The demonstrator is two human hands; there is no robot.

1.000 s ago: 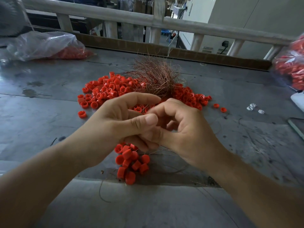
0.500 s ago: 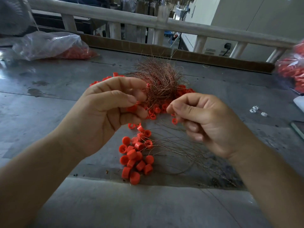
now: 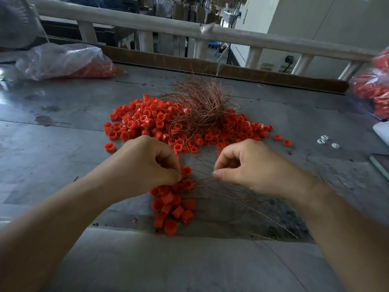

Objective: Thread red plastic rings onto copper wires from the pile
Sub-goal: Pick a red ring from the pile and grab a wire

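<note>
A wide pile of loose red plastic rings (image 3: 147, 121) lies on the grey table, with a tangle of copper wires (image 3: 200, 106) on top of it. Nearer to me sits a cluster of threaded red rings (image 3: 172, 207), their thin wires (image 3: 242, 197) fanning out to the right. My left hand (image 3: 145, 163) is low over this cluster, fingertips pinching a red ring (image 3: 186, 171) at its top. My right hand (image 3: 246, 163) is curled, thumb and forefinger pinching a thin wire that runs toward that ring.
A clear plastic bag (image 3: 63, 60) with red rings lies at the back left. Another bag of red rings (image 3: 372, 91) sits at the right edge. Small white bits (image 3: 325, 140) lie right of the pile. A cardboard strip (image 3: 210, 64) and a railing (image 3: 189, 30) border the table's far side.
Both hands were raised and joined, then parted and came down to the table. My left hand now sits on the near ring cluster, and the wire stretches between the hands.
</note>
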